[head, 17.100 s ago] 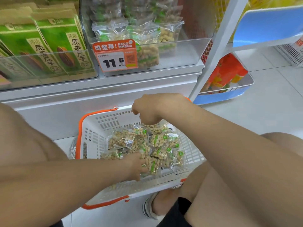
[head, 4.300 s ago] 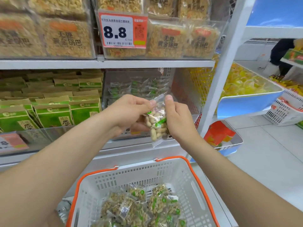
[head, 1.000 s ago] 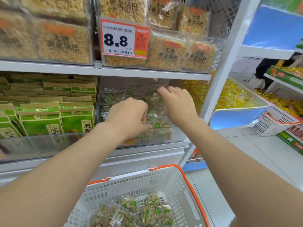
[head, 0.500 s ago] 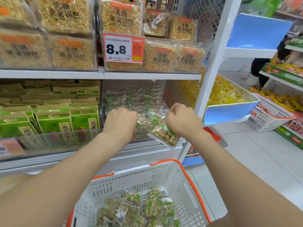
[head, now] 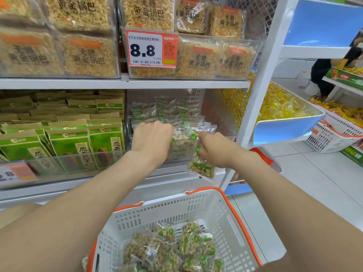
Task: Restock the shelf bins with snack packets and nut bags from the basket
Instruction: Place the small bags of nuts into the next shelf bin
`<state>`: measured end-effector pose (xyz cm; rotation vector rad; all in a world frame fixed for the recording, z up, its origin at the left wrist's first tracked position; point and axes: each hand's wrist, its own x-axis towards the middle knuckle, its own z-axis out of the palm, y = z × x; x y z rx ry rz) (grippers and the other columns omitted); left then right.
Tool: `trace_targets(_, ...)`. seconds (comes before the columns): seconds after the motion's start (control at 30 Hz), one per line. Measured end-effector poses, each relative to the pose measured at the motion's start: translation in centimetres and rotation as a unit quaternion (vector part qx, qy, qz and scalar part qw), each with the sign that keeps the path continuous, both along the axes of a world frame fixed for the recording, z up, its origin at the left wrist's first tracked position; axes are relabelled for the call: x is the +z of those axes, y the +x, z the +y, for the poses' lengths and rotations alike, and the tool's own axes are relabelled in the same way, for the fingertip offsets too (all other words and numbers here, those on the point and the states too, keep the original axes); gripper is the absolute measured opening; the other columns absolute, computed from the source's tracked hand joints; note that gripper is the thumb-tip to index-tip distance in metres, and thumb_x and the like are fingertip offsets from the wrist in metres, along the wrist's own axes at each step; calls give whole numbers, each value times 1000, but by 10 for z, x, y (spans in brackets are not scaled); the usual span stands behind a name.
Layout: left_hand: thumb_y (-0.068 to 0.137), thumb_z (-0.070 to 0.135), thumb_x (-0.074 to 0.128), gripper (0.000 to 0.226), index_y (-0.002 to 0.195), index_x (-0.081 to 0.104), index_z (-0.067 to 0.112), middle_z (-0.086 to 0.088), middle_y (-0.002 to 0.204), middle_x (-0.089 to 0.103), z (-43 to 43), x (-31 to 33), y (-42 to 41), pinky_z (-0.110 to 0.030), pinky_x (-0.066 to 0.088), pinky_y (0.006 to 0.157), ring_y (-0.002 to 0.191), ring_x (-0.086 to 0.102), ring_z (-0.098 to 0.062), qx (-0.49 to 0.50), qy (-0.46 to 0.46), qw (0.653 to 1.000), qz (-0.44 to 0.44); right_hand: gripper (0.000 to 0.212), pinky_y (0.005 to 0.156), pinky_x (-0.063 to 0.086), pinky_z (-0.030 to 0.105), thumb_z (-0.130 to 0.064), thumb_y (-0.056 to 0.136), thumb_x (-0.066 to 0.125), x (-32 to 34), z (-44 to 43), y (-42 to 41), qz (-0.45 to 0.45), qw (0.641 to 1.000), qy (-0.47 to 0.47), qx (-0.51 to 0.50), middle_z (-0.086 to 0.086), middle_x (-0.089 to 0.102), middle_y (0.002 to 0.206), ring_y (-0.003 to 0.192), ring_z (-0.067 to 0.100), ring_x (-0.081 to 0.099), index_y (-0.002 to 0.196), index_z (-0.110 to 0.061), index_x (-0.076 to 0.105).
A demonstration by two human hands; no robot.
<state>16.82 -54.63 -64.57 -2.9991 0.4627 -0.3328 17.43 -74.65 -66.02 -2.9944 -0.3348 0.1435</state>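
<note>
**Nut bag held at the front of the bin**

A small clear nut bag (head: 201, 166) with a green label, full of pale nuts, hangs just in front of the clear shelf bin (head: 218, 112). The right hand (head: 214, 150) pinches its top edge with curled fingers. The left hand (head: 152, 139) reaches into the bin among stacked bags; its fingers are hidden, so I cannot tell its grip. More bags lie in the near white basket (head: 222, 211). Pale floor tiles (head: 324, 183) lie to the right.
</note>
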Motion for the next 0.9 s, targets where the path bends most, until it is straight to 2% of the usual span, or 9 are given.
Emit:
trace_targets(0.1,88,16,77,35,68,48,19,-1,65,43,0,8,-1,-35,30,68,69,48,-32,3,-4,1000,0,18,52,33,35,-20,98,47,7,0,-3,-20,1000,-11,-8,6,51,77,67,30,53,83,-17,38)
trace_targets(0.2,87,16,74,9,85,67,19,-4,75,57,-3,9,-13,-34,35,65,75,60,-35,-13,-6,1000,4,23,52,31,32,-20,95,51,14,4,-15,-3,998,-66,-17,5,46,78,63,25,47,77,-17,36)
trace_targets(0.33,87,15,76,12,94,68,20,-3,81,52,-11,7,-32,-33,38,63,90,68,-35,-29,22,999,35,26,53,33,31,-26,92,58,23,5,-34,23,992,-122,-5,2,46,82,67,21,48,77,-18,39)
trace_targets(0.43,86,11,75,17,92,64,22,-4,90,61,-13,8,-37,-34,39,65,93,67,-33,-25,40,998,43,17,54,42,31,-30,90,60,27,3,-41,46,992,-120,8,3,54,88,73,21,54,95,-13,57)
trace_targets(0.5,85,9,75,21,88,61,23,-3,87,60,-14,7,-37,-34,39,65,89,65,-33,-20,41,998,44,29,65,56,37,-30,85,59,29,1,-42,60,994,-95,9,7,63,94,87,28,64,108,-12,66)
trace_targets(0.57,85,8,75,22,87,59,23,0,76,48,-15,7,-37,-34,38,64,82,58,-32,-16,43,998,46,33,67,57,42,-31,83,58,32,-4,-40,52,997,-60,10,11,67,93,93,31,66,106,-10,70)
trace_targets(0.73,84,13,77,17,97,69,21,-1,89,58,-12,8,-31,-34,39,63,82,60,-31,-26,45,996,68,32,53,39,37,-32,83,61,41,-9,-32,-14,1000,-4,-9,9,50,62,68,27,52,66,-9,48)
trace_targets(0.83,84,38,82,23,88,65,23,1,86,60,-11,14,-30,-34,45,63,85,66,-31,-48,51,995,69,35,54,50,44,-35,78,59,49,-11,-28,-56,993,99,-38,11,56,54,57,20,53,61,-5,57)
trace_targets(0.9,87,66,69,48,74,55,22,2,74,50,-11,20,-30,-32,42,62,74,59,-29,-54,37,997,39,32,51,53,27,-33,80,62,56,-15,-26,-102,972,191,-94,2,67,55,53,10,61,61,-8,69)
